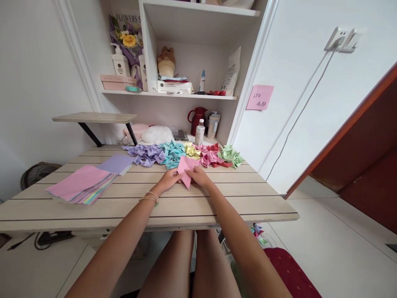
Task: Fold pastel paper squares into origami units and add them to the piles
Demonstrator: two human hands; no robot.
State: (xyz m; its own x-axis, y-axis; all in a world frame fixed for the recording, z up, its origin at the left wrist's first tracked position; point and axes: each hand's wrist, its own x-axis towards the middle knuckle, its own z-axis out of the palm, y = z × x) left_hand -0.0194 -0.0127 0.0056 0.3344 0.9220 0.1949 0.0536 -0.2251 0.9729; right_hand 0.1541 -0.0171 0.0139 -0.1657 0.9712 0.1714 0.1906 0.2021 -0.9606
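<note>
A partly folded sheet of pink origami paper is held up between my two hands, just above the table. My left hand pinches its left edge, a thin bracelet on that wrist. The fingers of my right hand close on the right side of the same sheet. Behind it lie folded paper pieces in color groups: purple, blue, yellow, pink and green, with some red among the pink.
At the left of the slatted table lie a stack of colored paper and purple sheets. A small raised shelf stands behind them. A plastic bottle, red jug and tumbler stand at the back.
</note>
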